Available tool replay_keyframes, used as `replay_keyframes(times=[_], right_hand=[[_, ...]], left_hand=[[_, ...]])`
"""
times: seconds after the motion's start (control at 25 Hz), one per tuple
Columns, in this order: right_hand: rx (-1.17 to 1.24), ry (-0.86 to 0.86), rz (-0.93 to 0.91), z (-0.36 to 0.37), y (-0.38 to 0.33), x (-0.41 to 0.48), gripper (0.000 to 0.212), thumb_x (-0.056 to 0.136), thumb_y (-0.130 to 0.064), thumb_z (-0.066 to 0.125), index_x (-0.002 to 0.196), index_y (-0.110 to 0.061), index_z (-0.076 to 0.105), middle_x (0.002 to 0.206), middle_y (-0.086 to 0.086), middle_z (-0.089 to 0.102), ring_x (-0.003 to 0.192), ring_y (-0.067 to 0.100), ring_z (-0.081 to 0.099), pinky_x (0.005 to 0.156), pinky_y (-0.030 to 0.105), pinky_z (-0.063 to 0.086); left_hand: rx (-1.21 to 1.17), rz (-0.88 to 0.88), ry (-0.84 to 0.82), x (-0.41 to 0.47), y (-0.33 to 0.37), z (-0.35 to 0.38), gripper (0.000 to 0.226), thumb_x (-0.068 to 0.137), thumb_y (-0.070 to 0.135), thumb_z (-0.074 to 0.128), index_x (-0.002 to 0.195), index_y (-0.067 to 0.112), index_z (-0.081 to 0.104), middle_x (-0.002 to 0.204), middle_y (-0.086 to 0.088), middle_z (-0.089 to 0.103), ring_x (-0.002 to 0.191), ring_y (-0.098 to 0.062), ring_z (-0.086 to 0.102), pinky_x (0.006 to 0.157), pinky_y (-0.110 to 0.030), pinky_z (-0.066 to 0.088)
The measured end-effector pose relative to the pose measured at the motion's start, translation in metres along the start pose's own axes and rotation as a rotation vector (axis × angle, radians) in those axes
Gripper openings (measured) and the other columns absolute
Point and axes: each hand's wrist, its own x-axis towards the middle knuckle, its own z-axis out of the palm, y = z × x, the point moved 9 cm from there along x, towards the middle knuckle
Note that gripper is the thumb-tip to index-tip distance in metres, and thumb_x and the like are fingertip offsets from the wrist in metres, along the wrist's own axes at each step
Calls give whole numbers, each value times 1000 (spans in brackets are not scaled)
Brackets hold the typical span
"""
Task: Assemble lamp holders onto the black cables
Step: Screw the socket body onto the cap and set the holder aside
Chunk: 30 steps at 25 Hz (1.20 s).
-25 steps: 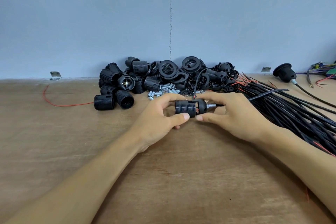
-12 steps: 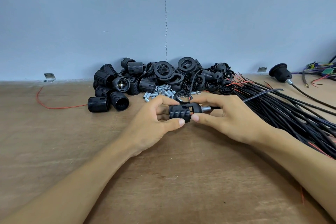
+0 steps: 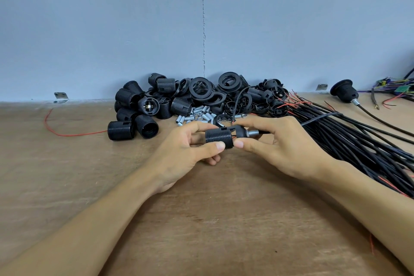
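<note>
My left hand (image 3: 181,152) grips a black threaded lamp holder sleeve (image 3: 218,138) between thumb and fingers. My right hand (image 3: 282,148) holds the black holder cap (image 3: 240,131) with its silver threaded nipple (image 3: 253,133), which sits on a black cable (image 3: 322,117) running off to the right. Sleeve and cap meet end to end just above the wooden table (image 3: 201,219); a thin red wire shows in the gap between them.
A pile of black holder sleeves, rings and caps (image 3: 197,98) lies against the wall, with silver nipples and nuts (image 3: 199,114) in front. A bundle of black cables (image 3: 358,141) fans out at right. One finished holder (image 3: 343,93) sits far right; a red wire (image 3: 62,130) lies at left.
Both hands with the holder parts stay together at the table's centre; the sleeve and cap have been pushed a little closer. The camera view shifted slightly.
</note>
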Motion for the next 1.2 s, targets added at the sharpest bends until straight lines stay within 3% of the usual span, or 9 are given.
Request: replay_keyframes(times=[0.12,0.32,0.52,0.68,0.84,1.04,1.2], right_hand=[[-13,8,-8,0,-1,0,38,89,-45,67,123,-29,70,109,0,72,81,34,70,76,47,55],[-35,-60,-35,5,-1,1,35,92,-42,65,124,-27,69,115,-7,70,108,16,64,89,42,52],[-32,-88,-63,10,-4,1,30,94,-38,63,119,-24,71,112,-6,69,112,18,61,94,43,48],[-23,-124,-56,12,-5,1,26,101,-34,53,115,-20,70,104,1,68,105,21,60,88,47,49],[-83,-185,-65,15,-3,3,28,103,-29,46,120,-19,66,110,3,67,111,23,58,95,46,44],[-134,-194,-127,18,-5,2,21,103,-31,49,111,-23,66,110,1,65,109,24,57,94,48,45],[-126,-181,-210,20,-15,2,21,103,-29,48,110,-21,66,107,-5,65,104,22,58,88,47,46]], left_hand=[[23,5,2,-1,2,1,31,88,3,73,117,10,65,86,-6,76,71,-18,69,68,-24,57],[72,-8,-4,-2,1,1,31,89,4,73,119,6,67,95,-14,75,73,-19,68,70,-25,57],[113,16,-7,-3,4,0,29,89,4,73,118,9,71,95,-17,75,71,-17,67,68,-25,57],[138,22,-8,-2,4,2,22,96,19,68,116,13,72,99,-13,74,70,-19,64,65,-29,54],[121,-19,5,2,0,2,22,100,24,62,113,8,70,87,-10,72,66,-17,62,59,-25,51],[196,1,-17,1,2,1,22,99,24,64,115,12,72,88,-21,69,70,-20,64,67,-29,53],[256,23,-26,-2,3,4,21,98,24,65,116,15,71,78,-6,68,65,-10,64,66,-21,53]])
